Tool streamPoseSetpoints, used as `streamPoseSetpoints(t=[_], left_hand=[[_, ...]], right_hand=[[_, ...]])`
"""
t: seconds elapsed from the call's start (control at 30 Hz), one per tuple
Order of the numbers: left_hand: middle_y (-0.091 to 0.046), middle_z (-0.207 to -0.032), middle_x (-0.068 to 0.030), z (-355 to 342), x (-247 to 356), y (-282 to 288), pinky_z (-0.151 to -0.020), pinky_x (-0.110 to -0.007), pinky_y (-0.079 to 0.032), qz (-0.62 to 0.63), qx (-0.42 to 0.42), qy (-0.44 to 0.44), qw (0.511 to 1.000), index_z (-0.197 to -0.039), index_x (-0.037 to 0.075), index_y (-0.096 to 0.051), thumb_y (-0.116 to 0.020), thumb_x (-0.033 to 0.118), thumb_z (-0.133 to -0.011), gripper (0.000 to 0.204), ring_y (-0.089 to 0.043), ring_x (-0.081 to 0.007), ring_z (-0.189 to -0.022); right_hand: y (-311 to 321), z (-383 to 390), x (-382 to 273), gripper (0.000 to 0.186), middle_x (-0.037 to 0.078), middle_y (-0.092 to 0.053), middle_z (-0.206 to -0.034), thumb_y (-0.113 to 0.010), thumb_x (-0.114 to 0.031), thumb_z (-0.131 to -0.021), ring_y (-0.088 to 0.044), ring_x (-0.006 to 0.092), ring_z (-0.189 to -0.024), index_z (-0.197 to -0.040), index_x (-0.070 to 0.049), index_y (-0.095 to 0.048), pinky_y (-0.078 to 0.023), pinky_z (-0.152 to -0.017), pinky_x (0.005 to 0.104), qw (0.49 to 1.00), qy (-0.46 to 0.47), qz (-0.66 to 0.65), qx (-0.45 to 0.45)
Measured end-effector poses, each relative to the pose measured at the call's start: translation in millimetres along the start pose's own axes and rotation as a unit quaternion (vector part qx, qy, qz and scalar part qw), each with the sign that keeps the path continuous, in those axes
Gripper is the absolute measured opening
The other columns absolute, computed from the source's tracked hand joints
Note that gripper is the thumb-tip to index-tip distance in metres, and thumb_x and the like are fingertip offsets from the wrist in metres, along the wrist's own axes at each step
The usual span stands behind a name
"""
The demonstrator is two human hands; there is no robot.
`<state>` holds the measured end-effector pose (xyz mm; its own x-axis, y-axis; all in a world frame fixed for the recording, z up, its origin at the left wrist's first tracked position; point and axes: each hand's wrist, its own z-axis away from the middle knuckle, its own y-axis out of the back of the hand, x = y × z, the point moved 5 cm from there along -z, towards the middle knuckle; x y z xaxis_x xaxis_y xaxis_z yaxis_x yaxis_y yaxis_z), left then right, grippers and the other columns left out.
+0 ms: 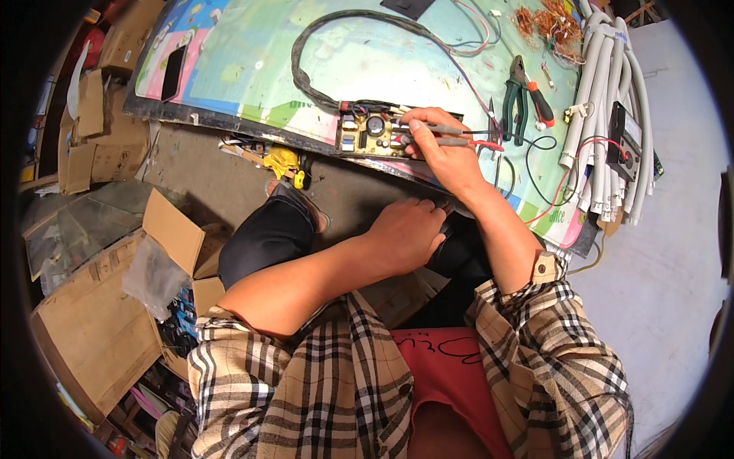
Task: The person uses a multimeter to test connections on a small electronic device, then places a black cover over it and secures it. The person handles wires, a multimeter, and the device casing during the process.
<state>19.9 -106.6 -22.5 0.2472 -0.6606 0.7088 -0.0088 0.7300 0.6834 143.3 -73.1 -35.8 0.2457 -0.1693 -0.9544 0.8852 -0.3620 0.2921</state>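
Note:
My right hand (440, 149) pinches two thin test probes (457, 142) side by side, one trailing a red lead and one a black. Their tips point left over a small circuit board (372, 134) at the table's near edge; whether both touch it I cannot tell. A round black component and several smaller parts stand on the board. From its top left corner a thick black wrapped cable (300, 61) loops away. The leads run toward a black multimeter (627, 141) on the right. Below the table edge, my left hand (409, 229) rests with curled fingers by my right knee.
Green-handled pliers (518, 107) and an orange-black screwdriver (541, 105) lie right of the board. Beyond are white tubes (592, 115) and tangled copper wire (556, 32). A phone (174, 74) lies at the table's left. Cardboard boxes (92, 325) crowd the floor left of me.

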Motion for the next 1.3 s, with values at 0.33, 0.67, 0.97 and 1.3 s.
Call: streamPoseSetpoints(t=[0.33,0.67,0.97,1.3], left_hand=[[-0.061,-0.090,-0.0136,-0.8,-3.2,-10.3,-0.078,-0.041,-0.047,-0.072,-0.014,-0.041,0.996,-0.093,0.003,-0.058,-0.061,0.022,-0.083,0.022,-0.060,-0.0309,-0.087],[-0.061,-0.091,-0.0129,-1.1,-3.8,-8.0,-0.078,-0.041,-0.048,-0.096,-0.027,-0.045,0.994,-0.094,0.003,-0.058,-0.063,0.021,-0.081,0.023,-0.060,-0.0308,-0.088],[-0.061,-0.092,-0.0133,1.2,-4.7,-5.3,-0.079,-0.041,-0.048,-0.100,-0.039,-0.034,0.994,-0.094,0.003,-0.057,-0.063,0.021,-0.081,0.023,-0.060,-0.0310,-0.089],[-0.060,-0.090,-0.0152,0.7,-9.8,-7.1,-0.078,-0.042,-0.048,-0.095,-0.025,-0.038,0.994,-0.091,0.002,-0.057,-0.060,0.020,-0.081,0.021,-0.060,-0.0324,-0.088]], right_hand=[[-14.6,-6.1,8.2,0.023,0.009,-0.057,-0.097,-0.051,-0.019,-0.096,-0.066,0.0142,-0.071,-0.100,0.001,-0.062,-0.053,-0.061,0.0258,0.996,-0.029,-0.080,0.010],[-16.8,-10.1,8.9,0.023,0.009,-0.057,-0.093,-0.050,-0.020,-0.096,-0.064,0.0127,-0.066,-0.096,-0.001,-0.061,-0.050,-0.059,0.0273,0.998,-0.015,-0.064,0.013],[-23.5,-8.7,-4.2,0.021,0.009,-0.061,-0.090,-0.052,-0.020,-0.094,-0.064,0.0159,-0.072,-0.097,-0.001,-0.063,-0.050,-0.063,0.0286,0.997,-0.020,-0.079,-0.005],[-33.4,-17.1,-9.1,0.016,0.013,-0.064,-0.085,-0.056,-0.017,-0.088,-0.063,0.0278,-0.082,-0.093,-0.003,-0.063,-0.049,-0.073,0.0352,0.995,0.102,0.006,-0.003]])
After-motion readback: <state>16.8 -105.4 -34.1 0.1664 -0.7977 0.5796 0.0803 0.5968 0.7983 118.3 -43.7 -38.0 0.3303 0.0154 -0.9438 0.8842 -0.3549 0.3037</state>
